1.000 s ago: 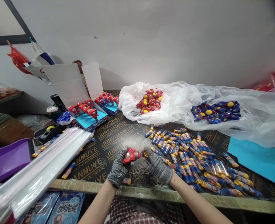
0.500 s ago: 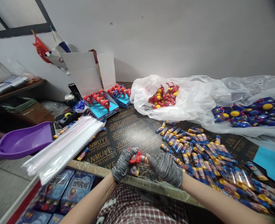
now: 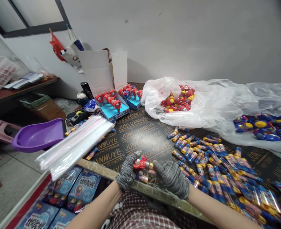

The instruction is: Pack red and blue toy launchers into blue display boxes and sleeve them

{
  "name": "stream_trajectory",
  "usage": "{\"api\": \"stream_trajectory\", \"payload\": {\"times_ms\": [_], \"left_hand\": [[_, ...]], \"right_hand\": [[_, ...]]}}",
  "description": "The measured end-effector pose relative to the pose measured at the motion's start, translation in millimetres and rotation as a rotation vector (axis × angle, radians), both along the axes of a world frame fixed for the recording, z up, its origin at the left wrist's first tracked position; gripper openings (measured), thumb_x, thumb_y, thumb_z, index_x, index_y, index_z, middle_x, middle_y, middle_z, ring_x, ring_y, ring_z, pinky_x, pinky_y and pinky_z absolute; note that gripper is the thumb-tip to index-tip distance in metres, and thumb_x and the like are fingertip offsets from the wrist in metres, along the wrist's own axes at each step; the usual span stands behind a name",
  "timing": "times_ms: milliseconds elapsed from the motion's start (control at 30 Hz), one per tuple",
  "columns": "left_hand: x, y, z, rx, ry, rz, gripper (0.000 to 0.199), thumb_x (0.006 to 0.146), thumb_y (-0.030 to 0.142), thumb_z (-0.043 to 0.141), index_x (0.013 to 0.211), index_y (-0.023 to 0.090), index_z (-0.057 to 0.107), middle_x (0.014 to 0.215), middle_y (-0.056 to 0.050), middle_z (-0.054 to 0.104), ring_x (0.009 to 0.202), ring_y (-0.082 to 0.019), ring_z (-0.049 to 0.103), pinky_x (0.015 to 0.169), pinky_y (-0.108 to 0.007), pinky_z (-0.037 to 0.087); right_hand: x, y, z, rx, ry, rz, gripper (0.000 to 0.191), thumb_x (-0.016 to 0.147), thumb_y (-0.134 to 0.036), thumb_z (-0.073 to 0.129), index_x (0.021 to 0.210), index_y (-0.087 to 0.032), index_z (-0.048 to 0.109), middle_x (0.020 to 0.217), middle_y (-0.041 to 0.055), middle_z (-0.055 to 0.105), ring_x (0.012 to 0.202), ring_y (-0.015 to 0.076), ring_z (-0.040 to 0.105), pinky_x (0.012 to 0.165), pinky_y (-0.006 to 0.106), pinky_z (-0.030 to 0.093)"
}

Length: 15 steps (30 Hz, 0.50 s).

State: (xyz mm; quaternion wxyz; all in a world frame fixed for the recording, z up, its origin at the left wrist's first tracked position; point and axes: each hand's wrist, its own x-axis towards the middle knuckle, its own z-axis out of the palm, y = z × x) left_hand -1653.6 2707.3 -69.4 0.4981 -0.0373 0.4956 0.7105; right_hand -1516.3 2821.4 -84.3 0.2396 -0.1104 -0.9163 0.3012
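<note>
Left hand (image 3: 128, 171) curls around a red toy (image 3: 140, 162); right hand (image 3: 174, 178), angled inward, pinches the tube end (image 3: 151, 165)

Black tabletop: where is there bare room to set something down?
The tabletop is bare mid-board, between the plastic sleeves, the white bag of red toys, the tubes and the left hand. Tubes crowd the right; display boxes and that bag crowd the back.

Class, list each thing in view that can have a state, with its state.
Red toy: held
Left hand: closed around the toy
Right hand: at the toy's end, grip unclear
Nearer display box: standing open
Left plastic bag: open
Tubes: lying loose
Purple dustpan: hollow facing up
</note>
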Motion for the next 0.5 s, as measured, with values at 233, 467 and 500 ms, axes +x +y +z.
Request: {"api": "stream_trajectory", "payload": {"times_ms": [233,467,500], "left_hand": [[13,-12,22.2,0.068,0.592,0.141,0.027,0.065,0.038,0.078,0.068,0.015,0.065,0.065,0.0,0.063,0.061,-0.012,0.057,0.061,-0.022,0.049],[4,-12,13.0,0.089,0.651,-0.023,0.028,0.07,0.042,0.074,0.067,0.015,0.066,0.068,-0.002,0.061,0.064,-0.012,0.054,0.063,-0.023,0.047],[4,-11,10.5,0.066,0.659,-0.021,0.028,0.068,0.04,0.076,0.065,0.015,0.066,0.068,-0.002,0.061,0.065,-0.013,0.054,0.063,-0.023,0.047]], "right_hand": [[5,-2,26.2,0.073,-0.041,0.034,0.042,0.096,-0.048,0.043,0.074,-0.019,0.065,0.061,0.0048,0.061,0.053,0.0138,0.049,0.052,0.026,0.031],[4,2,41.7,-0.687,-0.375,0.036,0.062,0.082,-0.072,0.043,0.049,-0.02,0.045,0.042,-0.0038,0.036,0.041,0.0083,0.03,0.043,0.024,0.024],[4,2,40.2,-0.696,-0.395,0.019,0.062,0.083,-0.072,0.041,0.051,-0.019,0.048,0.042,-0.003,0.039,0.041,0.0089,0.032,0.044,0.024,0.026]]}}
